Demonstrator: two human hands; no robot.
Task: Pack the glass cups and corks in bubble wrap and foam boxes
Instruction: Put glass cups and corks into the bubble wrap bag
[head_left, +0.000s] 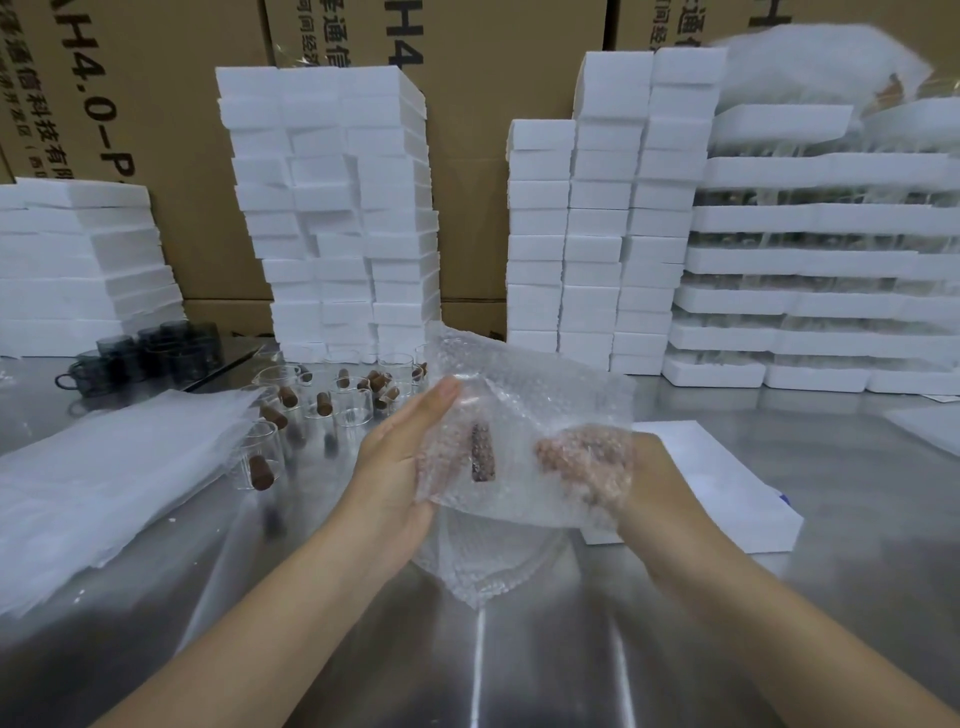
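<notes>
Step in hand: wrapping. One sheet of wrap (524, 415) is up at frame centre, between both hands. One cork (482, 460) shows through it, upright. Any cup inside is too blurred by the bubbles to confirm.

Grip: left hand (400, 462) lies flat-fingered against the sheet's left side, pressing, not pinching. Right hand (587, 465) is behind the wrap, seen only through it. Its fingers look curled into the sheet, holding it.

Next move, as I judge it: fold the loose upper flap over, roll the bundle tight, then set it into the foam box (727, 493) lying just right of my right hand. Needs a firm but gentle squeeze, as glass is likely inside.

Counts:
- Clear cups (353, 405), left of centre on the table (519, 675): about eight, edges blurred.
- Loose corks among and in them: about ten.
- Dark cups (156, 348), far left: six or so, bunched.
- Flat foam box on the table: one.
- Foam stacks (337, 208) at the back: four groups, layers too many to count.
- Spare sheets (104, 467), lower left: one pile.
</notes>
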